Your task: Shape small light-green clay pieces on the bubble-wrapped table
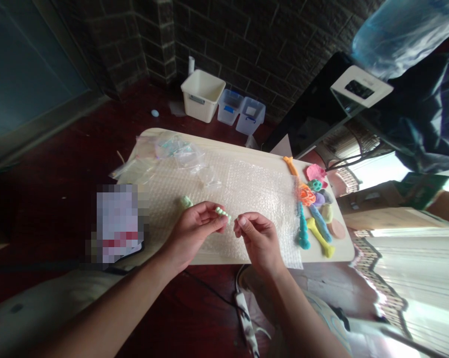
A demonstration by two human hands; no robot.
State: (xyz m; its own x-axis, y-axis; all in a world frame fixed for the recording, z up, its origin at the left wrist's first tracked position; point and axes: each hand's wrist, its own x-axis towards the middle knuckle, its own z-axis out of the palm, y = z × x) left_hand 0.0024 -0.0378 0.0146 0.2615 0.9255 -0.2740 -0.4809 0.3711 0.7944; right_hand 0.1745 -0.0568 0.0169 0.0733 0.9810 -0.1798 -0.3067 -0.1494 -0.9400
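Between the thumb and fingers of my left hand (204, 223) is a small pale green knobbly piece of what looks like modelling clay (221, 212). My right hand (255, 231) is just right of it, thumb and fingertips pinched together; whatever they hold, if anything, is too small to make out. A pale green lump (186, 201) lies on the bubble wrap (261, 191) behind my left hand. Both hands are above the wrap, which covers much of the pale table (232, 141).
Colourful clay-like shapes, among them a yellow bone shape (320, 238) and a pink piece (316, 173), lie along the table's right side. Clear plastic bags (183, 151) cover the far left. A cream bin (203, 94) stands on the floor behind; a power strip (246, 318) lies below.
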